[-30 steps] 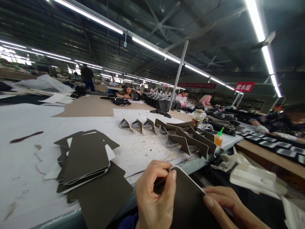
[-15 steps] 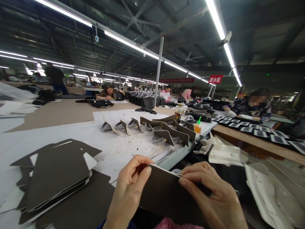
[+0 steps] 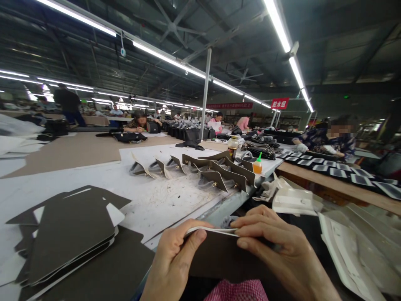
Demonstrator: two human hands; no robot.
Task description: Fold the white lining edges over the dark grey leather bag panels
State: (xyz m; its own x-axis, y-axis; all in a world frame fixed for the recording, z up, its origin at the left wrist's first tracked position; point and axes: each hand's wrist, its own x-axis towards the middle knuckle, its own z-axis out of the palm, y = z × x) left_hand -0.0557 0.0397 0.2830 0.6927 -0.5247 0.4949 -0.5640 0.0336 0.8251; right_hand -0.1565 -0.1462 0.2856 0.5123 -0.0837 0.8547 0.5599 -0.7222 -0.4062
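Note:
Between my hands is a dark brown leather-like panel [image 3: 216, 255] with a pale edge, held over my lap. Two pale layers show along its top, slightly parted toward the right. My left hand [image 3: 175, 255] pinches the left end of that edge, thumb on the brown face. On the right end, my right hand [image 3: 275, 246] grips the edge between thumb and fingers. To the left lies a stack of similar brown panels [image 3: 72, 230] on the white-covered table [image 3: 150, 200]. Farther back stand several curved brown pieces with metal fittings [image 3: 232, 173].
A glue bottle with a green tip [image 3: 257, 165] and a jar [image 3: 232, 146] stand near the table's right edge. Cream pieces [image 3: 344, 242] are heaped at my right. A gloved co-worker [image 3: 332, 138] sits behind a bench of dark panels [image 3: 326, 167].
The panel's top edge has tilted and bowed, showing its pale layers more. My left hand has shifted its hold a little lower, and the view has moved slightly.

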